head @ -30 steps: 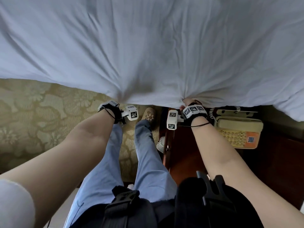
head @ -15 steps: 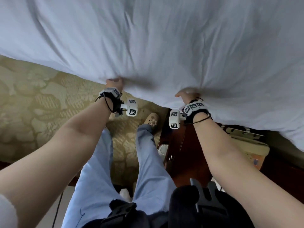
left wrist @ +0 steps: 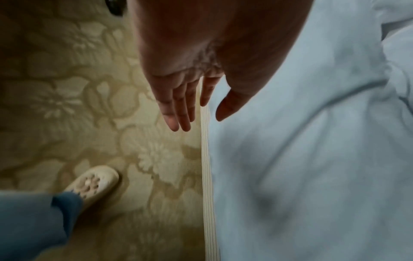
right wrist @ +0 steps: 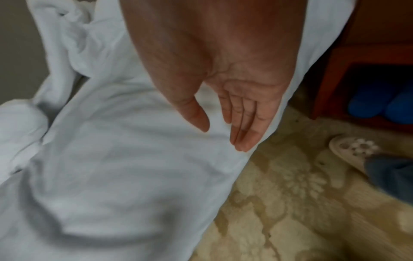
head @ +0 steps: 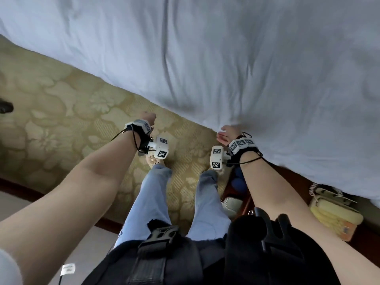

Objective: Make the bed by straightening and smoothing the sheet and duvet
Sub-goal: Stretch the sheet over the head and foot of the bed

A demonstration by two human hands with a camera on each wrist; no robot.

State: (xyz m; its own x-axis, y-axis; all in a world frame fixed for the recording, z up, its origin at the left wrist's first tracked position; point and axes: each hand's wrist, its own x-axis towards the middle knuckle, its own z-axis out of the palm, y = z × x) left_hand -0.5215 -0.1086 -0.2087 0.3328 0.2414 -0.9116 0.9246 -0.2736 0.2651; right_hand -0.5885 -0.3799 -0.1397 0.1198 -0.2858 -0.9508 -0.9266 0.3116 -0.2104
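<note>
A white, creased duvet [head: 226, 58] fills the top and right of the head view, and its edge hangs down the bed's side. My left hand [head: 148, 118] is off the cloth, over the carpet just beside that edge. In the left wrist view this hand [left wrist: 196, 120] has straight fingers and holds nothing; the duvet [left wrist: 312, 159] hangs to its right over a striped strip of the bed's side [left wrist: 206, 176]. My right hand [head: 227, 134] lies at the duvet's edge. Its fingers [right wrist: 245, 127] are straight alongside the duvet [right wrist: 111, 159], gripping nothing.
Floral beige carpet [head: 72, 112] runs along the bed. A dark wooden nightstand [head: 287, 177] with a yellow telephone [head: 333, 214] stands at the right; blue slippers [right wrist: 368, 102] sit in its shelf. My feet wear beige slippers [left wrist: 93, 183].
Both hands gripped the duvet's edge a second ago and have since let go and opened. The left hand has dropped away from the cloth, and I have shifted left along the bed.
</note>
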